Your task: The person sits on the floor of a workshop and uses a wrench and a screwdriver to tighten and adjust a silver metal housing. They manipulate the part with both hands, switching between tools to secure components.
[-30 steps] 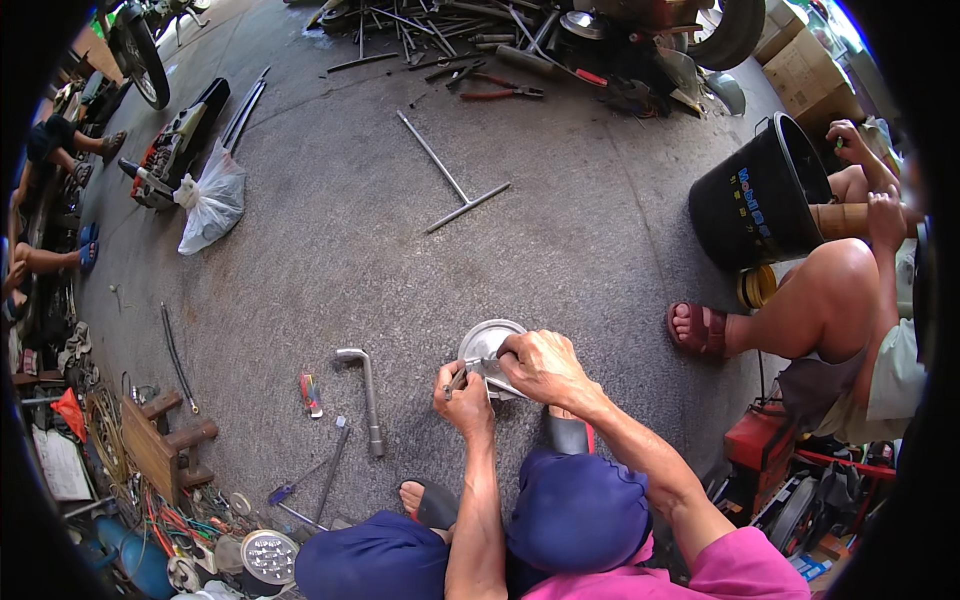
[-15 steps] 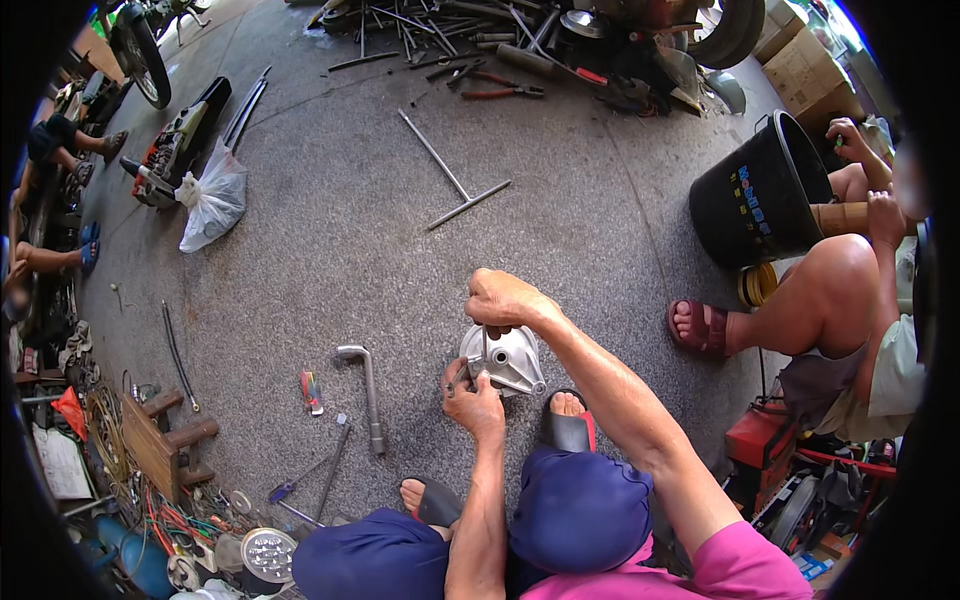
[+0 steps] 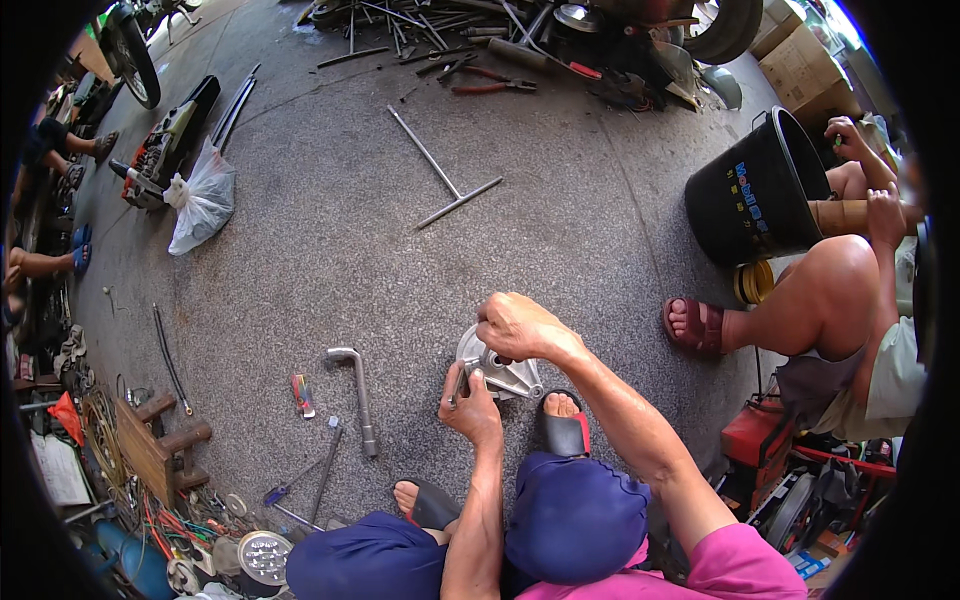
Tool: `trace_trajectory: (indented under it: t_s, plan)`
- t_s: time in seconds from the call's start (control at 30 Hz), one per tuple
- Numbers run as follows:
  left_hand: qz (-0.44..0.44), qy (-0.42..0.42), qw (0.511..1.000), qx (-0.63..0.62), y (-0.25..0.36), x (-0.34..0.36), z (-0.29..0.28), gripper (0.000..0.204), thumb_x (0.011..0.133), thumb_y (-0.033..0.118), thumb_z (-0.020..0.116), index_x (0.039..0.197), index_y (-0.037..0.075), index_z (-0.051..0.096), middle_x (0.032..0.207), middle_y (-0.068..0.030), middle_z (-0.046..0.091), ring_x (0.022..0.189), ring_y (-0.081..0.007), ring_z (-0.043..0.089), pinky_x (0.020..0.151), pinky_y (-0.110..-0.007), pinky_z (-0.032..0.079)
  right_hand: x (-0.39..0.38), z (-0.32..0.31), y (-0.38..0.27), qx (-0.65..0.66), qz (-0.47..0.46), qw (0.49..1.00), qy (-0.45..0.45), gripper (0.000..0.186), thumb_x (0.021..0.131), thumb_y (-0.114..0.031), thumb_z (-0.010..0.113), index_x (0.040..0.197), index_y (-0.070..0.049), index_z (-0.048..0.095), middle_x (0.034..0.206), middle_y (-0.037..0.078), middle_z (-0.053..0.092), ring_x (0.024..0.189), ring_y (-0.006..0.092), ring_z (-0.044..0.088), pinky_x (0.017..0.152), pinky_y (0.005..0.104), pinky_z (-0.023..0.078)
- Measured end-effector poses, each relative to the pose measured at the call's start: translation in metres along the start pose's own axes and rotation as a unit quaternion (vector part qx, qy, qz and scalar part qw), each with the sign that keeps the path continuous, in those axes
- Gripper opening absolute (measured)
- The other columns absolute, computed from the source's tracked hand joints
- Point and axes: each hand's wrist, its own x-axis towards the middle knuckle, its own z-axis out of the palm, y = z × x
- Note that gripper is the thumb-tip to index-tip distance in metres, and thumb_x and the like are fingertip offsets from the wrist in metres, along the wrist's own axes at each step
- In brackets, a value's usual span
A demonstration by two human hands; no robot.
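My left hand (image 3: 472, 408) grips a small metal tool (image 3: 459, 386) at the left edge of a round, cast silver plate (image 3: 518, 380) with a central hole and a protruding arm. Over the plate's upper half my right hand (image 3: 515, 326) is curled closed, knuckles up; whatever its fingers hold is hidden beneath them. My sandalled feet (image 3: 562, 420) are beside and below the plate. To the left lie an L-shaped socket wrench (image 3: 363, 400), a small multicoloured packet (image 3: 302, 395) and a long steel bar (image 3: 327, 470).
A T-handle wrench (image 3: 445, 175), a plastic bag (image 3: 200, 205) and a pile of rods (image 3: 420, 30) lie ahead. A co-worker's leg (image 3: 820, 290) and black bucket (image 3: 740, 200) are at right. A wooden stool (image 3: 145, 450) and clutter line the left; a red toolbox (image 3: 750, 440) sits lower right.
My right hand rose off the plate, a thin rod showing under it, then came down and slightly rightward; that rod is now mostly hidden. My left hand stays at the plate's edge.
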Motion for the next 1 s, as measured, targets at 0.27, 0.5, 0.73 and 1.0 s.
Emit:
trace_trajectory:
  t_s: [0.27,0.5,0.73,1.0]
  plan:
    - [0.084,0.023,0.996,-0.036,0.009,-0.003,0.006,0.018,0.084,-0.001,0.064,0.1,-0.005,0.071,0.089,-0.0155,0.074,0.076,-0.021,0.07,0.068,-0.033,0.054,0.004,0.018,-0.008,-0.104,-0.086,0.989,0.059,0.024,0.079,-0.011,0.055,0.065,0.008,0.062,0.063,0.026,0.063,0.063,0.0412,0.066,0.061,0.0486,0.054]
    - [0.058,0.022,0.995,0.077,0.009,0.001,0.001,0.017,0.085,-0.001,0.063,0.098,-0.001,0.073,0.087,-0.0131,0.074,0.071,-0.0206,0.069,0.066,-0.033,0.053,-0.102,0.117,0.066,-0.171,-0.191,0.955,0.149,0.029,0.082,-0.011,0.056,0.108,0.003,0.056,0.071,0.013,0.06,0.062,0.032,0.062,0.056,0.0463,0.049]
    - [0.06,0.03,0.993,0.096,0.021,-0.003,0.004,0.017,0.083,-0.001,0.064,0.098,-0.003,0.072,0.087,-0.0161,0.074,0.075,-0.0252,0.071,0.068,-0.035,0.054,-0.121,0.154,0.155,-0.16,-0.221,0.946,0.174,0.035,0.08,-0.003,0.057,0.116,-0.003,0.059,0.085,0.01,0.053,0.082,0.0296,0.055,0.074,0.0409,0.046]
    - [0.122,0.035,0.985,0.121,0.012,0.002,0.001,0.019,0.081,0.003,0.068,0.099,0.002,0.074,0.083,-0.0144,0.073,0.074,-0.0268,0.072,0.066,-0.037,0.054,-0.126,0.111,0.106,0.141,-0.05,0.953,0.265,0.028,0.086,0.001,0.06,0.115,0.001,0.06,0.082,0.017,0.066,0.069,0.0313,0.067,0.059,0.0383,0.054]
